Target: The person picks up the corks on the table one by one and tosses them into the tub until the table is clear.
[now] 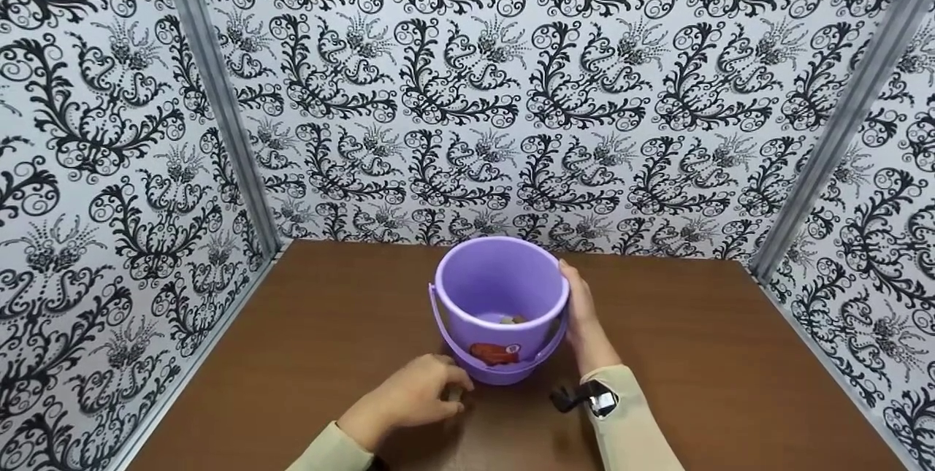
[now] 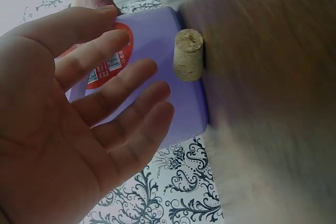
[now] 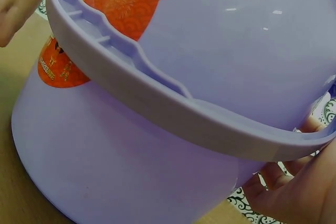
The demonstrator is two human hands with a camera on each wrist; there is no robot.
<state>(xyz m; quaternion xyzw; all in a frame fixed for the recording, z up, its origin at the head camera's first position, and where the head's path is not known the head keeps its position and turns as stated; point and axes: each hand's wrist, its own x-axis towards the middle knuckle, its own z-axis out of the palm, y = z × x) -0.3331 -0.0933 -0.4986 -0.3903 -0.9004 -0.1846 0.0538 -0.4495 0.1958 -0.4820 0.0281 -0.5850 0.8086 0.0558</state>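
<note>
A purple plastic bucket (image 1: 500,296) with a red label stands on the table, its handle hanging down at the front. My right hand (image 1: 582,307) holds the bucket at its right side, fingers up by the rim. In the left wrist view a cork (image 2: 188,59) stands upright on the table, right in front of the bucket's base. My left hand (image 1: 416,392) is at that cork, thumb and fingers spread apart around it, with the fingers loosely bent. Small tan pieces (image 1: 513,320) show on the bucket's floor.
The brown wooden table (image 1: 701,354) extends on both sides of the bucket. Patterned black-and-white walls (image 1: 467,91) close it in at the back, left and right, with grey posts (image 1: 226,106) at the corners. A black wrist mount (image 1: 584,398) sits on my right forearm.
</note>
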